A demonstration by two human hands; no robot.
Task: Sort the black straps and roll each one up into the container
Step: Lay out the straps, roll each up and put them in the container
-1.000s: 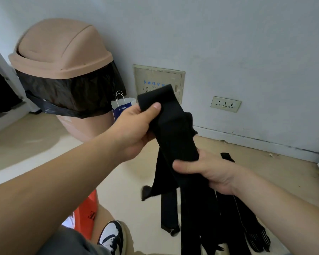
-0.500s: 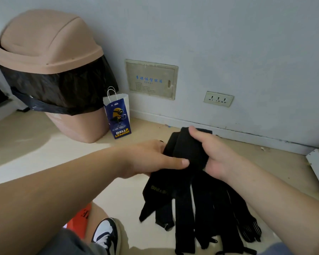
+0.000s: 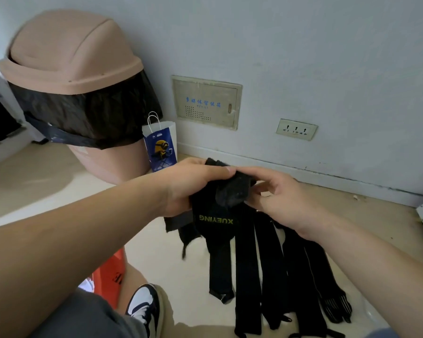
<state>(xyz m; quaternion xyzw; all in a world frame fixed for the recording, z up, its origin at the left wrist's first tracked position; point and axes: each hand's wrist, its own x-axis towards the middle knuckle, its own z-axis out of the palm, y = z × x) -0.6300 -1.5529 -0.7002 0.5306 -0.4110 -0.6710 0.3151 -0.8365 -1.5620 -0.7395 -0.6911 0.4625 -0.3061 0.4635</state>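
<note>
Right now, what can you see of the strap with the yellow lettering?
The lettered strap is black fabric, wide, printed XUEYING in yellow-green, upside down to the head camera. Its top end is bunched or rolled. The left hand grips it from the left; the right hand holds the bunched end. Its narrower tail hangs toward the floor beside the other straps.

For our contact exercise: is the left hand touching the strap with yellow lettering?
Touching. The head view shows the left hand gripping the lettered strap, thumb on top.
</note>
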